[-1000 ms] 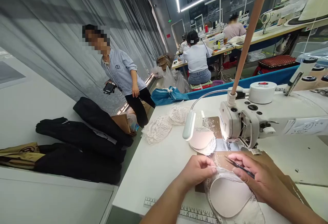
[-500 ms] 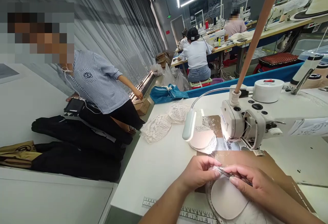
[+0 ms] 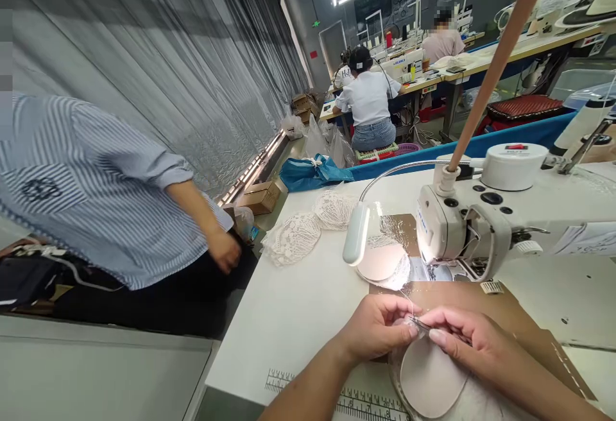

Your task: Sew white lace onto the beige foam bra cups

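My left hand (image 3: 378, 331) pinches the lace edge of a pale bra cup (image 3: 433, 379) near the table's front. My right hand (image 3: 474, 341) is closed on small metal thread snips (image 3: 420, 324), whose tips meet the fabric by my left fingertips. Most of the tool is hidden by the fingers. A thin thread runs up from there toward another pale cup with lace (image 3: 382, 260), which lies under the lamp beside the sewing machine (image 3: 440, 228). Both hands are close together in front of the machine.
Lace cups (image 3: 296, 238) lie at the table's far left. A gooseneck lamp (image 3: 356, 235) hangs over the work. A printed ruler (image 3: 356, 402) runs along the front edge. At left, a person in a striped shirt (image 3: 120, 183) stands close to the table. Others sit at machines behind.
The person in the striped shirt has come nearer, toward the lower left. My hands stay nearly in place, with the snips still at the fabric edge. The view has shifted slightly.
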`<state>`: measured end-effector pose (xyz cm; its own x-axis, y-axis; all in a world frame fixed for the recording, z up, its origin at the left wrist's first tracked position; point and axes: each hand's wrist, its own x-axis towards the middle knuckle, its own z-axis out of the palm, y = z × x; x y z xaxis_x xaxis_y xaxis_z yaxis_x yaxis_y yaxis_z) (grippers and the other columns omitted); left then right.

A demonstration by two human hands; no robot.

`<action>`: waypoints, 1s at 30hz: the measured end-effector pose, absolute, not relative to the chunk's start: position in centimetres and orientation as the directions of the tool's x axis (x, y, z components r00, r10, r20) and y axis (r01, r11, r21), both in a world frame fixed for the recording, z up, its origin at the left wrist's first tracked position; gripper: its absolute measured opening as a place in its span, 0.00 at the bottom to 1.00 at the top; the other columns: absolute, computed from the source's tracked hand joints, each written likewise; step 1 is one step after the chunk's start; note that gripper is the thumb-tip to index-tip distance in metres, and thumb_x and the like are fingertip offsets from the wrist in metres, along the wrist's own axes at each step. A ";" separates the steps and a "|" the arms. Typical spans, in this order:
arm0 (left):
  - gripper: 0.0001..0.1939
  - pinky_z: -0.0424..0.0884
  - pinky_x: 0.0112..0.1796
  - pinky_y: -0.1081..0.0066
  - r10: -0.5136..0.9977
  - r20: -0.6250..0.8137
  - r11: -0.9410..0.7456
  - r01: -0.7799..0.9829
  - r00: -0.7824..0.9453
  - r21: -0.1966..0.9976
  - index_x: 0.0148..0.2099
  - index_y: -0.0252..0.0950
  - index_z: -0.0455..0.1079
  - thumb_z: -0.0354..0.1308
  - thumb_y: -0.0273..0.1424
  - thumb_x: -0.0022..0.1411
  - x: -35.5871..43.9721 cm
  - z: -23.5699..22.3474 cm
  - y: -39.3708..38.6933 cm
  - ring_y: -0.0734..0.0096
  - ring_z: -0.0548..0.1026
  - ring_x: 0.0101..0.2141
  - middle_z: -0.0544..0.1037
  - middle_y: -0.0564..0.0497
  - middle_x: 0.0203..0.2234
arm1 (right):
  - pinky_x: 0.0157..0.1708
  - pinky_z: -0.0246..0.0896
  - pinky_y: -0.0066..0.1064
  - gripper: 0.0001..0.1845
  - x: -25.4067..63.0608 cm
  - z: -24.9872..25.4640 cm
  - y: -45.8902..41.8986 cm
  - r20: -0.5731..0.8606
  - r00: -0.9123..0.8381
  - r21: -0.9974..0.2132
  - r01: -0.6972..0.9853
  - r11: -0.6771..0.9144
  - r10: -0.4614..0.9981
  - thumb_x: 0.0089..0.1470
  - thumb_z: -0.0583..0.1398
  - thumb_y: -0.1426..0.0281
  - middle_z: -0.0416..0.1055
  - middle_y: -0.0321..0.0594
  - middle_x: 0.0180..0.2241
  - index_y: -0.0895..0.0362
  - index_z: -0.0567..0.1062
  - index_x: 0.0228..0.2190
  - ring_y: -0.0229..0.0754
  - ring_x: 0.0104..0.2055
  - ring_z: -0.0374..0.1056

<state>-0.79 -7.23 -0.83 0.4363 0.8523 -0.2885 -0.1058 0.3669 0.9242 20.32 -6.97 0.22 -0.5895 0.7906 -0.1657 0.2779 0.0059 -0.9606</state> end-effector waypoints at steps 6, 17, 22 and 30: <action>0.30 0.64 0.35 0.73 0.856 -0.262 0.349 -0.126 0.445 0.928 0.51 0.32 0.74 0.73 0.39 0.47 -0.7 -1.2 -7.1 0.78 0.67 0.29 0.71 0.53 0.28 | 0.45 0.64 0.36 0.19 20.5 -0.7 -6.7 -0.147 -0.581 -0.956 0.291 0.036 0.801 0.61 0.53 0.53 0.77 0.38 0.39 0.51 0.76 0.40 0.48 0.43 0.71; 0.13 0.67 0.34 0.72 0.983 0.065 -0.149 0.541 0.172 0.828 0.45 0.34 0.74 0.57 0.35 0.62 -3.2 4.5 -5.9 0.70 0.71 0.31 0.75 0.49 0.29 | 0.29 0.64 0.31 0.10 21.3 -2.2 -7.5 0.268 -0.598 -0.668 0.449 0.593 0.755 0.60 0.53 0.68 0.77 0.40 0.32 0.50 0.74 0.39 0.44 0.31 0.72; 0.23 0.57 0.58 0.63 0.954 0.110 -0.279 0.693 0.279 0.665 0.57 0.37 0.68 0.57 0.32 0.59 -2.0 4.2 -1.0 0.54 0.62 0.58 0.65 0.44 0.60 | 0.32 0.62 0.31 0.15 18.9 -0.6 -8.1 0.200 -0.865 -0.444 0.340 0.829 0.461 0.57 0.52 0.78 0.74 0.41 0.45 0.51 0.73 0.39 0.43 0.36 0.71; 0.22 0.67 0.38 0.68 0.959 -0.254 0.091 0.716 0.124 0.692 0.45 0.37 0.74 0.64 0.28 0.43 -3.6 1.6 0.6 0.54 0.75 0.40 0.78 0.47 0.36 | 0.27 0.52 0.31 0.14 22.3 -1.2 -7.7 -0.085 -0.788 -0.457 0.575 0.678 0.610 0.28 0.53 0.83 0.71 0.36 0.28 0.55 0.56 0.19 0.43 0.30 0.67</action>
<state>-3.64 0.58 1.59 0.1240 0.9591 -0.2544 0.7158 0.0911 0.6924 22.31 -7.65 -1.16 -0.7877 0.6101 -0.0853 0.5751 0.6785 -0.4571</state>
